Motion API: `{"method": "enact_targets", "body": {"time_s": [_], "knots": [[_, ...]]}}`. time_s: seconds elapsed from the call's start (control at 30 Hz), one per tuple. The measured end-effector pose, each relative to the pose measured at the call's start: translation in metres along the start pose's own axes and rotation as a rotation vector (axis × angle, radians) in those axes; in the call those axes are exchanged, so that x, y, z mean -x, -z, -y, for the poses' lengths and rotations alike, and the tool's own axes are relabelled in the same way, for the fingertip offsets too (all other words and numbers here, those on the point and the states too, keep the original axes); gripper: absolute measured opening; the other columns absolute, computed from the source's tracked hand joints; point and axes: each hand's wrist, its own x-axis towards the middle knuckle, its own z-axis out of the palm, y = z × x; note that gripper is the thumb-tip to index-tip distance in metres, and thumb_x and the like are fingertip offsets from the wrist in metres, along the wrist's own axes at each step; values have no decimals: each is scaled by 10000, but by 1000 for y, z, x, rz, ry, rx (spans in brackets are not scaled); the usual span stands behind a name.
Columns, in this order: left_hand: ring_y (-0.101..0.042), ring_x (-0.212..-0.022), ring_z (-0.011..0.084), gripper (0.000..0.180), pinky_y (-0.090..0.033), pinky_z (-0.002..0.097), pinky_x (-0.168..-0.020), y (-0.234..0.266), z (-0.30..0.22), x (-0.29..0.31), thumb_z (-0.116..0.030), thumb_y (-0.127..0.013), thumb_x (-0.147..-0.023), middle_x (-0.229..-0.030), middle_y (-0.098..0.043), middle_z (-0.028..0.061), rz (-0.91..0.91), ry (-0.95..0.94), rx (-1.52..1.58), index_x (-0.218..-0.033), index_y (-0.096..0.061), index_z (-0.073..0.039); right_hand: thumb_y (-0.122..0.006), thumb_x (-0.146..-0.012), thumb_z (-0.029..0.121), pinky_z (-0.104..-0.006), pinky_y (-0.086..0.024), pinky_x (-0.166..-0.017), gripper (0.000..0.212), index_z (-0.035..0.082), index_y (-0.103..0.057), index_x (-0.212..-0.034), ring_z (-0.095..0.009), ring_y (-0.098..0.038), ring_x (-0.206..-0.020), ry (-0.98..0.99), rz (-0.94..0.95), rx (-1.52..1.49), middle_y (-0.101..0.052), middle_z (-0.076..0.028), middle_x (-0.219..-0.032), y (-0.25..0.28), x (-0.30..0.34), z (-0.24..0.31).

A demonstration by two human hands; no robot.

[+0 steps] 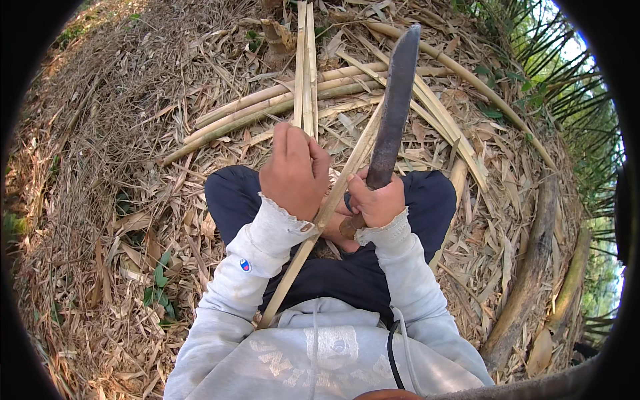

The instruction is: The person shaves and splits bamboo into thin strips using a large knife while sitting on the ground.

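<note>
My right hand [381, 200] is wrapped round the handle of a machete [393, 107], its dark, wide blade pointing up and away from me. My left hand [293, 172] is closed, fingers curled at the near ends of two pale split bamboo strips [306, 73] that run away to the far edge. Between my hands a longer bamboo strip [300, 257] slants from my lap up to the right, passing beside the right hand and behind the blade. Part of the machete's handle is hidden by my fingers.
Several bamboo poles [250, 117] lie across the litter ahead, by a short stump [277, 43]. More split strips [447, 117] lie ahead right. Thick poles [530, 280] curve along the right side. Dry leaves and shavings cover the ground; a green plant [160, 287] stands at left.
</note>
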Motion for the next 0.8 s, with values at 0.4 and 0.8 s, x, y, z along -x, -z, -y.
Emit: {"method": "enact_targets", "body": {"time_s": [0.4,0.8], "knots": [[-425,-579,85,91,-382,254,-542,11,35,23,-166,-469,-1029,-752,-440,12,247,850,1743,-963,-456,-104,-679,-886,75,-297,-401,-424,170,10,-535,-824,-106,-424,-420,-27,-20,-344,-457,-13,-565,19,-12,-28],[-623,-746,220,360,-527,338,-702,69,96,4,-284,-423,-1049,-958,-622,139,-360,719,779,-1224,-483,25,-654,-885,77,-304,-388,-451,162,23,-534,-792,-103,-392,-449,44,-309,-429,-374,18,-550,74,-38,-47]]}}
